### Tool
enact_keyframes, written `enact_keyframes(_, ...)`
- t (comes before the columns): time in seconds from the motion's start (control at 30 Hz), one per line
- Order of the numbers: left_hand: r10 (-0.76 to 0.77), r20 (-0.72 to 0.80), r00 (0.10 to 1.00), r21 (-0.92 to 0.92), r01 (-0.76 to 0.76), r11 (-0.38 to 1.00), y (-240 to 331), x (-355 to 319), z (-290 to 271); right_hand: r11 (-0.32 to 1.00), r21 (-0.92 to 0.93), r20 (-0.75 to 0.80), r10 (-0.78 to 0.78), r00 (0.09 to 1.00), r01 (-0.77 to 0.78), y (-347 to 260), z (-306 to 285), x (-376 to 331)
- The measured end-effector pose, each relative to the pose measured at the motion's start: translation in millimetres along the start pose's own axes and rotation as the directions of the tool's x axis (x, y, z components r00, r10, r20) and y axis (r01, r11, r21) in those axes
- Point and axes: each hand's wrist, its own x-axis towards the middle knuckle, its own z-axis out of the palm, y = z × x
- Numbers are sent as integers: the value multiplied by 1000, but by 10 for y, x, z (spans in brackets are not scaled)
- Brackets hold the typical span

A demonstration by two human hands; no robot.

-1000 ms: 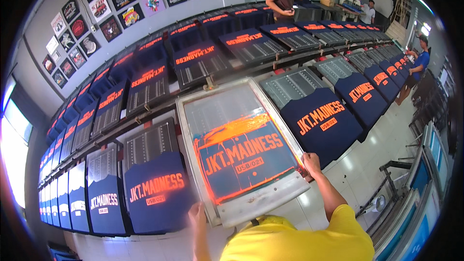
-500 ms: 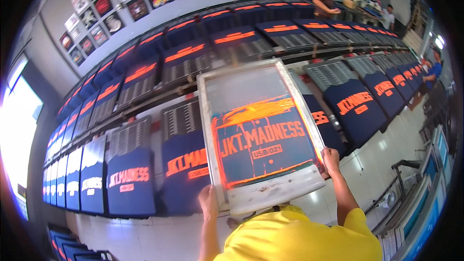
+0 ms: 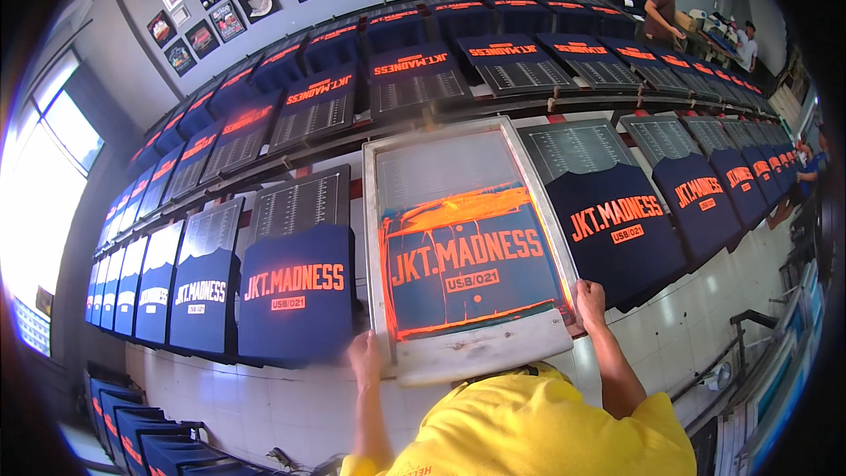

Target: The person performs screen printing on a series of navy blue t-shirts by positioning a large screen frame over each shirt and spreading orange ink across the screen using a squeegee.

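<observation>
At lower left of the frame, navy printed shirts (image 3: pixel 295 295) hang over the desk (image 3: pixel 300 203) pallets. At centre, a left hand (image 3: pixel 363 358) and a right hand (image 3: pixel 589 300) clasp the near corners of a printing screen (image 3: pixel 467 238), its long axis running away from the person, orange ink (image 3: pixel 458 211) pooled inside its frame.

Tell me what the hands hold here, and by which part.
Both hold a printing screen by its frame's near corners: left hand at the left, right hand at the right.
</observation>
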Motion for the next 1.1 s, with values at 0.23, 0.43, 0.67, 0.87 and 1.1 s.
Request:
enact_keyframes(0.23, 45, -41, 998, 10, -45, 999, -73, 168, -102, 999, -48, 16, -3, 1000, 4, -88, 228, 11)
enact_keyframes(0.43, 39, 7, 999, 9, -39, 999, -158, 283, -67, 996, -93, -14, -12, 1000, 11, -48, 263, 35)
enact_keyframes(0.67, -13, 52, 999, 5, 13, 1000, -149, 298, -62, 998, -64, -52, -29, 998, 26, 9, 280, 51)
enact_keyframes(0.87, 15, -18, 1000, 7, -14, 1000, -351, 317, 8, 997, -78, -28, -14, 1000, 12, 139, 300, 139)
enact_keyframes(1.1, -40, 5, 999, 19, 40, 999, -392, 307, 16, 995, -99, -5, 9, 1000, -10, -101, 261, 59)
